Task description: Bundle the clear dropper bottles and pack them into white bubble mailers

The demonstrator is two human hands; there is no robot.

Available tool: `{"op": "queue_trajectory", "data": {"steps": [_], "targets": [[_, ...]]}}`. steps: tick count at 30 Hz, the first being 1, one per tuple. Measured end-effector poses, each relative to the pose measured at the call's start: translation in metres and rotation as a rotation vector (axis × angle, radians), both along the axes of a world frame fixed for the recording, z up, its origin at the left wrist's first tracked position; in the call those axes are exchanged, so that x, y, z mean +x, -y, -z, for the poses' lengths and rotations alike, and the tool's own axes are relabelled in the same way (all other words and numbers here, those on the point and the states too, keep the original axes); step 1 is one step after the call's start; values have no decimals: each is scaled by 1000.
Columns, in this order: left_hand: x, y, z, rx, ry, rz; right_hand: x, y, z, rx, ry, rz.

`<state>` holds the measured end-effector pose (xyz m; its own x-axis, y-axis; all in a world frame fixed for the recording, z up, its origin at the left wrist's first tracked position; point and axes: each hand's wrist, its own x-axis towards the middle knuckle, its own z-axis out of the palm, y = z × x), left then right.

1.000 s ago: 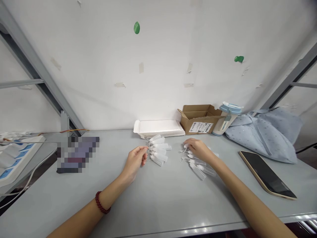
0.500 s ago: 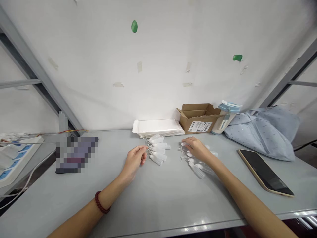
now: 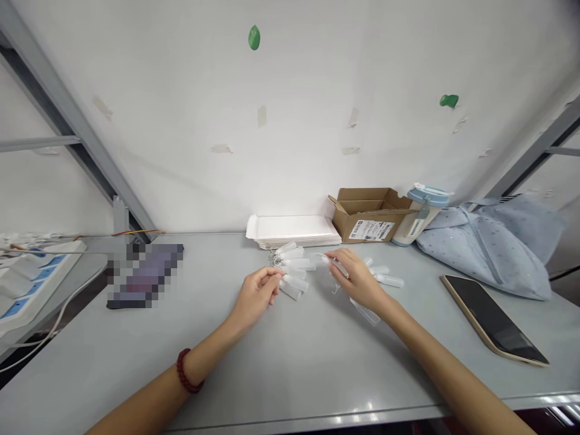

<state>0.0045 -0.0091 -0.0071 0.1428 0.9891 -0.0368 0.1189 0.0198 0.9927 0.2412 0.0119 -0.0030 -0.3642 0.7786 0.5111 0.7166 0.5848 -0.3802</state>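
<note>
Bottles, small and translucent with white caps and thin wire loops, lie in two groups near the middle of the grey bench (image 3: 290, 362), the widest thing in view, which runs up to a white wall. On the bench's right lies a pale blue cloth bag (image 3: 489, 248), slumped flat, with a dark tablet (image 3: 493, 320) just in front of it, lying face up and well apart from the bottles. Against the wall stand an open cardboard box (image 3: 369, 214) and, just beside it, a tilted-looking cup with a blue lid (image 3: 421, 214); a stack of white trays (image 3: 294, 229) sits to the box's left. A power strip (image 3: 27, 284) lies at the far left edge.

The left group of bottles (image 3: 294, 269) lies fanned in a row, caps and loops pointing toward the left hand (image 3: 256, 296), probably so the loops can be gathered at one spot. That hand is narrowly pinched, fingertips closed at the loop ends of this group; a bead bracelet (image 3: 186, 371) circles its wrist. The right hand (image 3: 357, 281) is curled and appears to hold one bottle (image 3: 333, 263) off the bench, though its grip is partly hidden. More loose bottles (image 3: 385, 278) lie scattered just behind and under it.
</note>
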Motion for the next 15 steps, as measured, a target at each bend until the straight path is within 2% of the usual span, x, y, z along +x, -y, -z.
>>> {"op": "queue_trajectory", "data": {"steps": [6,10,15], "targets": [[6,10,-2,44,-44,149,-27,27,-15,-287,-99,-139],[7,14,-2,41,-74,195,-30,34,-18,-325,-101,-196],[7,15,-1,24,-86,299,-29,34,-18,-319,-111,-201]]}}
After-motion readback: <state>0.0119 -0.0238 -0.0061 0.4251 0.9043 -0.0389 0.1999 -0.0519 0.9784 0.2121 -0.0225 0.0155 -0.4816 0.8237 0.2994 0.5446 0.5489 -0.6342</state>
